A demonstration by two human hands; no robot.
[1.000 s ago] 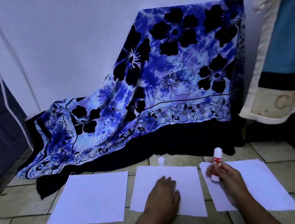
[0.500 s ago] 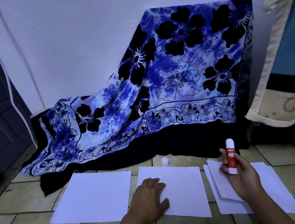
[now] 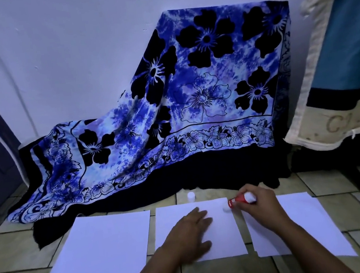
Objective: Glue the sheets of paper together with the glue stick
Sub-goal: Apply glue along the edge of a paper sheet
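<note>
Half a second back the right hand (image 3: 260,203) held the glue stick (image 3: 239,200) upright above the right-hand sheets (image 3: 309,222). It has now swung over and tipped the stick down to the left, so the white tip meets the far right corner of the middle sheet (image 3: 222,233). Its fingers are curled round the red barrel, gripping it near the back end. The left hand (image 3: 186,233) has slid a little toward the centre of that middle sheet and lies palm down on it. Its fingers are straight and slightly spread, pressing the paper to the tiled floor (image 3: 19,258) and holding nothing. A third sheet (image 3: 106,245) lies to the left, apart from both hands. The small white cap (image 3: 191,196) stands on the floor just beyond the middle sheet's far edge, close to the hem of a blue flowered cloth (image 3: 192,100) draped against the wall.
</note>
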